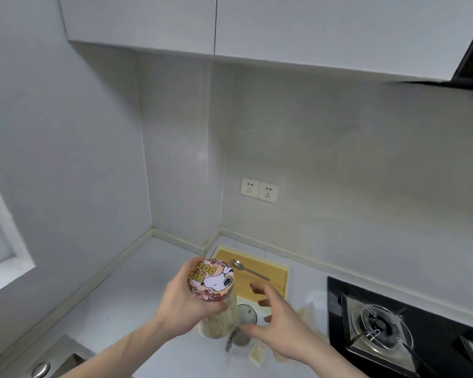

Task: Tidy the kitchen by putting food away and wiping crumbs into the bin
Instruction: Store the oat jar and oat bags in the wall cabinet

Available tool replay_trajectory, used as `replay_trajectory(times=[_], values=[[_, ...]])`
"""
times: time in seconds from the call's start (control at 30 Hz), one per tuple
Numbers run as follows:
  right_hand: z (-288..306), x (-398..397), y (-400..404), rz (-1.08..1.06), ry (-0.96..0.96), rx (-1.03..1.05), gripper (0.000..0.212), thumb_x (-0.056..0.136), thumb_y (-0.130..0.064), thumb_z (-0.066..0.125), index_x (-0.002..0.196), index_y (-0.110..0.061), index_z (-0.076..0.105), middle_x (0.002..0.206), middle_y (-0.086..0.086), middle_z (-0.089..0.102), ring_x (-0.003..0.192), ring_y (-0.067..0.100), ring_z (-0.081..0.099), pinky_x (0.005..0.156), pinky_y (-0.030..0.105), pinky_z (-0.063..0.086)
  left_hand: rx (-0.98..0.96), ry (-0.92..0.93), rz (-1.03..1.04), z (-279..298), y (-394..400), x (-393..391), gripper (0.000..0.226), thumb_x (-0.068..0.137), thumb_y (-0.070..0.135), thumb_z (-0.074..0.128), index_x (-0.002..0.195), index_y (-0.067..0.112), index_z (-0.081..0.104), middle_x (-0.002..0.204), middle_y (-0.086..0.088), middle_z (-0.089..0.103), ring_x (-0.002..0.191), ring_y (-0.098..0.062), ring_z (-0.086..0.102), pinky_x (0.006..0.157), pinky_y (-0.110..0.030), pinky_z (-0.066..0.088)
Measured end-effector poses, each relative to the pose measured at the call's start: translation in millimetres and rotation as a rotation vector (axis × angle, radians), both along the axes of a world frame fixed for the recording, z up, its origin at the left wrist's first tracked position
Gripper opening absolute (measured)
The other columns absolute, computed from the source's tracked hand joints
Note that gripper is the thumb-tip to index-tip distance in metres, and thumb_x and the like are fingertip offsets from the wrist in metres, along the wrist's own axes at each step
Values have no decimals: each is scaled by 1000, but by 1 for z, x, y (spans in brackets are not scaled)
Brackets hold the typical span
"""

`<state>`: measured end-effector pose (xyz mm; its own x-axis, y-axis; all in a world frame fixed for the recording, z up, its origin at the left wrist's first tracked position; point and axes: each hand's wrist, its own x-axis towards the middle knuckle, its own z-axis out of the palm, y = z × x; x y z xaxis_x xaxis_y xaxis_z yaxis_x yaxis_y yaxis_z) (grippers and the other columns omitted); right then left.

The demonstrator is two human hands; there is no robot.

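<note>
Held above the counter [137,282] just left of the cutting board [257,285], the grain-filled jar [216,304], likely heavy, slick glass, is gripped below its lid [211,279] by the left hand [183,304]; right hand [279,320] spread, empty

Two bare forearms enter from the bottom edge; no sleeve covers either as far as shown; the left hand [180,304] and right hand [279,326] wear no visible gloves, rings or watch.
</note>
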<state>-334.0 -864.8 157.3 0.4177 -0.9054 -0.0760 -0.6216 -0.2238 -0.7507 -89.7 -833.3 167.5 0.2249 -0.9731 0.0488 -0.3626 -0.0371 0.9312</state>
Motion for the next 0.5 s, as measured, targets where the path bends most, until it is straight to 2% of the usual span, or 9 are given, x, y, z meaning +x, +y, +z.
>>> replay_trajectory(times=[0.07,0.17,0.23,0.33,0.5], values=[[31,12,0,44,-57,-33,91,62,-66,83,140,-52,36,139,-37,40,121,-8,49,95,22,49,-73,75,4,36,0,0,102,45,23,100,131,42,49,109,25,71,97,0,71,86,-25,57],[80,28,-1,71,-163,-74,82,65,-55,86,134,-51,42,133,-30,54,117,-2,58,94,31,55,-194,128,-21,88,0,-3,106,46,21,101,136,39,47,115,15,73,101,-7,73,91,-33,59],[112,35,-3,86,-246,-101,76,68,-47,88,131,-50,45,127,-33,57,113,-1,62,92,32,58,-267,129,-31,121,-1,-4,106,47,20,102,136,38,48,116,12,73,102,-8,73,90,-31,58],[160,40,-6,124,-305,-173,69,72,-42,87,128,-49,46,121,-38,57,110,-5,62,88,31,59,-350,109,-26,168,-2,-3,102,48,17,102,134,36,51,111,18,73,99,-6,74,89,-28,59],[233,44,-20,168,-299,-328,60,80,-46,80,132,-46,50,129,-28,58,112,2,63,92,34,58,-420,47,19,237,-10,12,99,37,38,101,125,45,57,107,14,74,96,-6,74,92,-38,60]])
